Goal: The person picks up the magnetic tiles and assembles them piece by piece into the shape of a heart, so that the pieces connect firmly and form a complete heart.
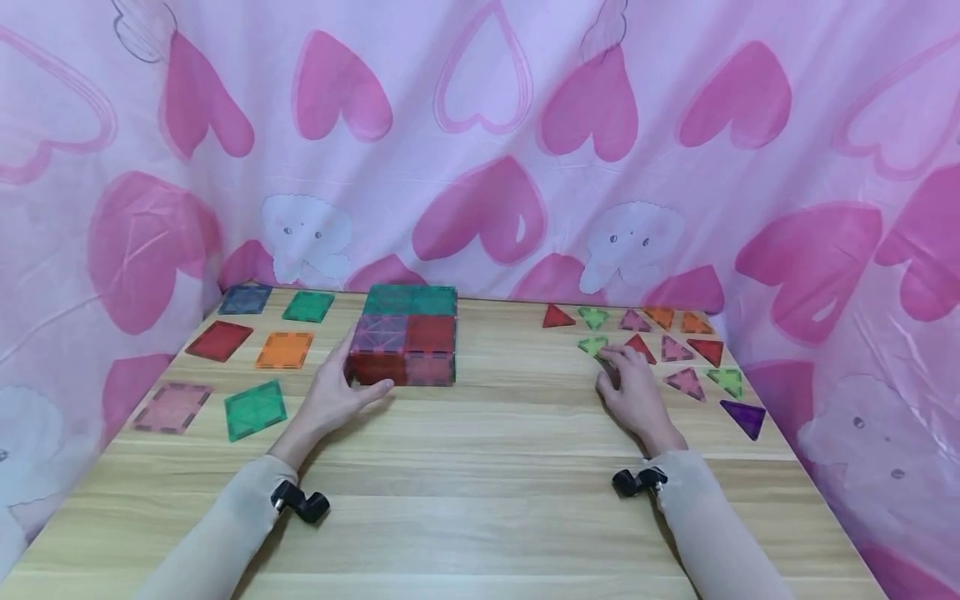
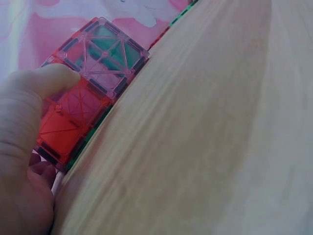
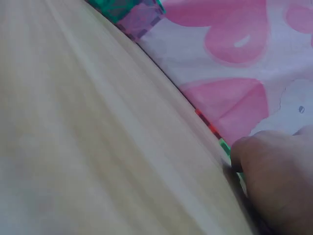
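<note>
Left of centre, the left hand (image 1: 326,396) gripped the tile box (image 1: 431,333) between thumb and fingers, where too hard a squeeze could have buckled it, while right of centre the right hand (image 1: 636,396) touched a green triangle (image 1: 589,344), whether pinching I couldn't tell.

We see the left hand (image 2: 22,147) along the left edge, thumb (image 2: 51,81) laid over a box of see-through tiles (image 2: 93,98), some other fingers (image 2: 44,171) showing at its lower corner. We note a red panel (image 2: 63,129) nearest the hand and a pinkish panel (image 2: 105,56) beyond, green showing through. We've got wood-grain tabletop (image 2: 190,137) filling the right, pink-and-white cloth (image 2: 51,29) behind, thin red-and-green strip (image 2: 182,14) past the box.
</note>
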`<state>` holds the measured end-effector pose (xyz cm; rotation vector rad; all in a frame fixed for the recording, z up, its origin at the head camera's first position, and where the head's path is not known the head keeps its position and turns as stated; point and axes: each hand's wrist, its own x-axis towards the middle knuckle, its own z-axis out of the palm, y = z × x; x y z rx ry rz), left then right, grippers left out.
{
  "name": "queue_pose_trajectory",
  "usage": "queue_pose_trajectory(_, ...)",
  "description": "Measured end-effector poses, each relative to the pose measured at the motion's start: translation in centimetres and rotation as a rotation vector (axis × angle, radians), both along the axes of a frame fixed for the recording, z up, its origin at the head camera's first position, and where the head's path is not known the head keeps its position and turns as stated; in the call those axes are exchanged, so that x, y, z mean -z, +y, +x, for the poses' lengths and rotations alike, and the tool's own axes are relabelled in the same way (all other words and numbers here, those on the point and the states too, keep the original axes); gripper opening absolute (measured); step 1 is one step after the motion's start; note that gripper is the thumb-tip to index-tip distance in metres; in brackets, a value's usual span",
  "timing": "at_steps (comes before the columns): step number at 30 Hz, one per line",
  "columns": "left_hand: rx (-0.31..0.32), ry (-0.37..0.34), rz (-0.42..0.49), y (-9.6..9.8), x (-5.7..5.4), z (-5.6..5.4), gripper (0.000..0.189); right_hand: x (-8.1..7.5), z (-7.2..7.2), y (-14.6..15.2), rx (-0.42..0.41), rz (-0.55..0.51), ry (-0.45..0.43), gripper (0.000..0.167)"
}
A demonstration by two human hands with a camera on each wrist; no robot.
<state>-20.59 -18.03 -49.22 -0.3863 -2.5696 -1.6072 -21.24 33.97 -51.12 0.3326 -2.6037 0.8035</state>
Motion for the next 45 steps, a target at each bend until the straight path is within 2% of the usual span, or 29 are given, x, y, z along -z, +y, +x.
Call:
queue_pose_trajectory(7,0.002,-0.011,-0.007,-0.4,-0.1,0.2,0.123,-0.4,2.2,-1.0,-0.043,-0.001,-0.019,0.010)
queue_pose_trajectory(12,-0.001,-0.020,-0.009,-0.6,-0.3,0.4,0.126,-0.3,2.8,-1.5,-0.105,0.018,-0.049,0.009)
queue_pose_trajectory(18,0.004,0.001,0.018,-0.5,-0.3,0.4,0.132,-0.2,2.8,-1.4,-0.134,-0.002,-0.070,0.009)
queue_pose_trajectory(20,-0.008,0.047,0.033,-0.5,-0.2,0.3,0.133,-0.2,2.8,-1.2,-0.144,-0.014,-0.090,0.011)
queue_pose_trajectory(22,-0.043,0.131,0.025,-0.4,-0.2,0.1,0.133,-0.3,2.9,-1.1,-0.152,-0.031,-0.117,0.014)
queue_pose_trajectory(26,-0.129,0.366,-0.001,0.5,-0.8,0.0,0.128,-0.4,2.9,-0.8,-0.177,-0.049,-0.151,0.017)
queue_pose_trajectory(28,-0.135,0.480,0.000,1.4,-1.2,0.2,0.122,-0.4,2.9,-0.8,-0.195,-0.060,-0.167,0.018)
queue_pose_trajectory(32,-0.052,0.655,0.014,4.5,-2.5,1.3,0.105,-0.5,3.1,-1.0,-0.252,-0.105,-0.177,0.021)
queue_pose_trajectory(34,0.021,0.720,0.045,6.4,-3.2,1.8,0.097,-0.7,3.2,-1.1,-0.264,-0.122,-0.170,0.037)
queue_pose_trajectory(37,0.131,0.763,0.088,9.2,-3.8,2.6,0.088,-1.0,3.3,-1.3,-0.253,-0.133,-0.157,0.065)
queue_pose_trajectory(39,0.201,0.741,0.107,10.9,-3.7,3.1,0.085,-1.1,3.3,-1.4,-0.246,-0.153,-0.164,0.078)
queue_pose_trajectory(41,0.268,0.686,0.110,12.4,-3.3,3.5,0.085,-1.2,3.3,-1.4,-0.240,-0.178,-0.183,0.081)
queue_pose_trajectory(43,0.333,0.620,0.113,13.5,-2.5,3.7,0.082,-1.2,3.3,-1.5,-0.243,-0.207,-0.204,0.073)
queue_pose_trajectory(45,0.386,0.546,0.118,14.5,-1.8,3.9,0.077,-1.3,3.3,-1.5,-0.244,-0.237,-0.232,0.055)
